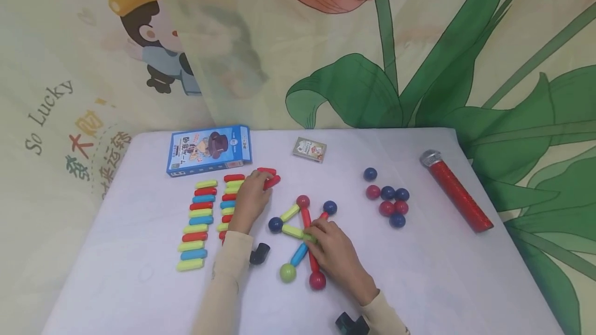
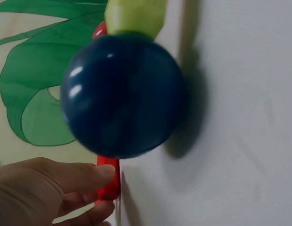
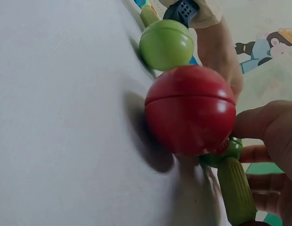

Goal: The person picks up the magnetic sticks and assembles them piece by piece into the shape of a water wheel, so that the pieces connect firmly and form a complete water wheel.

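Note:
My left hand (image 1: 250, 198) pinches a red stick (image 1: 272, 182) between thumb and fingers, beside another red stick (image 1: 267, 170). The left wrist view also has this red stick (image 2: 108, 181), partly behind a large dark blue ball. My right hand (image 1: 336, 252) holds the green ball (image 1: 309, 238) at the middle of a ball-and-stick figure, fingers curled over it. From this ball, red, blue and yellow-green sticks run to a blue ball (image 1: 330, 207), a light green ball (image 1: 287, 273) and red balls. In the right wrist view a red ball (image 3: 190, 110) partly hides the held green ball (image 3: 234, 149).
Two columns of coloured sticks (image 1: 201, 220) lie at the left, one partly under my left arm. A blue box (image 1: 209, 150) and a small card pack (image 1: 309, 149) sit at the back. Loose balls (image 1: 387, 193) and a red microphone (image 1: 458, 193) lie at the right.

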Motion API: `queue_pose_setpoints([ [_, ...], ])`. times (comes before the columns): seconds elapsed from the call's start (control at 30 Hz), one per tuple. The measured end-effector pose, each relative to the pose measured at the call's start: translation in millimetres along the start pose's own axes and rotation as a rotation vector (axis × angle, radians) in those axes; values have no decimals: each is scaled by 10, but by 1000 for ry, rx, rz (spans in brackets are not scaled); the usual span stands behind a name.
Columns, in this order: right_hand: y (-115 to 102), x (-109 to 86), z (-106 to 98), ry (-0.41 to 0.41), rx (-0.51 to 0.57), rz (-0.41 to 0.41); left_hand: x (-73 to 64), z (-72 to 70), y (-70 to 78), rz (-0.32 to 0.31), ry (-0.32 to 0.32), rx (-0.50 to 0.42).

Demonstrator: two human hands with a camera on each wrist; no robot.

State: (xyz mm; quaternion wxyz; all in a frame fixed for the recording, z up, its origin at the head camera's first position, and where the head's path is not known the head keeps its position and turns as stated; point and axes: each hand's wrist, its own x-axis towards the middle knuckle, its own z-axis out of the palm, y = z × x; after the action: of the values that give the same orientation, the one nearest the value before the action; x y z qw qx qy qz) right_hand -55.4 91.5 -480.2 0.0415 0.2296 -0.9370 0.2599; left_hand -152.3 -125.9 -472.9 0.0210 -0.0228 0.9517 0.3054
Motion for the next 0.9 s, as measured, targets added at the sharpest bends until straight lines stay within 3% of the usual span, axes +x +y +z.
queue_pose_setpoints([
  [0.1, 14, -4, 3, -14, 24, -10, -11, 15, 20, 14, -2, 47],
  [0.2, 45, 1, -16, -67, 41, -24, -68, 9, 85, 39, -23, -19],
  [0.4, 108, 2, -70, -143, 86, -69, -236, 40, 327, 139, -212, -181],
  [0.5, 122, -8, -87, -165, 120, -76, -294, 94, 383, 155, -258, -166],
  [0.63, 128, -12, -101, -173, 127, -93, -341, 162, 404, 159, -270, -100],
  [0.73, 124, 7, -121, -145, 104, -84, -360, 189, 399, 148, -271, -62],
  [0.9, 125, 173, -178, 26, 61, 72, -379, 193, 377, 164, -274, -26],
])
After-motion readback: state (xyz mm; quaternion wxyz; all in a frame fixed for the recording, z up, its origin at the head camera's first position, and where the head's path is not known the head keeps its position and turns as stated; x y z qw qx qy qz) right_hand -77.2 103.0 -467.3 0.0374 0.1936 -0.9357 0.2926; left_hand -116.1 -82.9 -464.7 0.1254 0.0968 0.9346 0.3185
